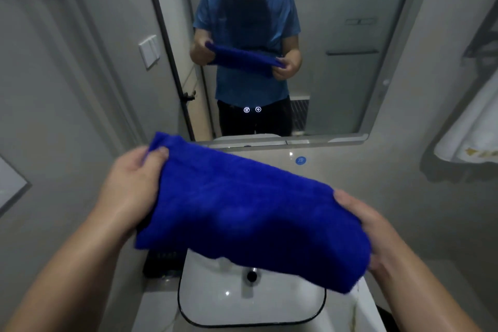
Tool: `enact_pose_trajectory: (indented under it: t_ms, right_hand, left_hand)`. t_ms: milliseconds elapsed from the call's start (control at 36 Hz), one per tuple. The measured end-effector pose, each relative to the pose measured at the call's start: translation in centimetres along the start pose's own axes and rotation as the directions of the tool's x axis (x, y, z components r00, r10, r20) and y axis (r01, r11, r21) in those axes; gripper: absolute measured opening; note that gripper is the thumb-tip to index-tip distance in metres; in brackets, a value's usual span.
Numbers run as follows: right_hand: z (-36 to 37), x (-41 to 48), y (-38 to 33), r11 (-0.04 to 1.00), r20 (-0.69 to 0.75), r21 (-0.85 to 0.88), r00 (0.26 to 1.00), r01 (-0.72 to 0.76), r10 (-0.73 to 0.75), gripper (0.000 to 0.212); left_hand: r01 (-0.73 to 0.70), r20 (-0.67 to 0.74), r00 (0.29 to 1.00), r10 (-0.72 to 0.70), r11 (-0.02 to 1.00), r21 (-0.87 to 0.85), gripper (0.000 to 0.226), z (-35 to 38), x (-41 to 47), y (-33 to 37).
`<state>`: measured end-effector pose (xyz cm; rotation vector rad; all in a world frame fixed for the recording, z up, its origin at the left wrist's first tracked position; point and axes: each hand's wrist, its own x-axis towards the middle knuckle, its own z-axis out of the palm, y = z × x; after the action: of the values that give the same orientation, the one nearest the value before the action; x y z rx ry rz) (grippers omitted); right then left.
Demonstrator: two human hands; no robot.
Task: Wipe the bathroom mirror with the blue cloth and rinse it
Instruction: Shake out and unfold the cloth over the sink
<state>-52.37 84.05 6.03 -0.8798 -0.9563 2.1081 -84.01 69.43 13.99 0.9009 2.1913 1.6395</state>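
A folded blue cloth (250, 213) hangs stretched between both hands above the white sink (204, 302). My left hand (132, 180) pinches its upper left corner, thumb on top. At the lower right end, my right hand (363, 226) grips the cloth's edge. The bathroom mirror (336, 43) fills the wall ahead and reflects a person in a blue shirt holding the cloth. Two small lit touch icons (252, 110) glow near the mirror's lower edge.
A white towel (474, 129) hangs on the right wall. A light switch (149, 51) is on the left wall. A dark object (161, 264) lies on the counter left of the sink. The sink drain (251, 275) shows below the cloth.
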Motion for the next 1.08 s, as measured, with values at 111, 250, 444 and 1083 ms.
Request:
enact_pose_trajectory:
  t_ms: [111, 250, 444, 1083]
  right_hand:
    - [0.6, 1.3, -1.7, 0.986, -0.186, 0.028, 0.968, -0.165, 0.168, 0.020]
    - [1.9, 1.9, -1.4, 0.955, -0.313, -0.100, 0.920, -0.278, 0.235, 0.016]
    - [8.4, 1.7, 2.0, 0.950, -0.271, -0.286, 0.962, -0.123, 0.042, 0.026]
    - [-0.6, -0.6, 5.1, 0.969, 0.233, 0.059, 0.947, -0.240, 0.221, 0.095]
  left_hand:
    - [0.348, 0.165, 0.926, -0.338, 0.937, -0.030, 0.022, 2.2, 0.2, -5.3]
    - [0.500, 0.273, 0.831, -0.485, 0.866, 0.019, 0.014, 4.7, -2.6, -7.3]
    - [0.237, 0.420, 0.885, -0.200, 0.971, -0.038, 0.034, 8.5, -6.9, -5.7]
    - [0.643, 0.604, 0.689, -0.401, 0.723, -0.253, 0.065, 14.7, -6.7, -3.7]
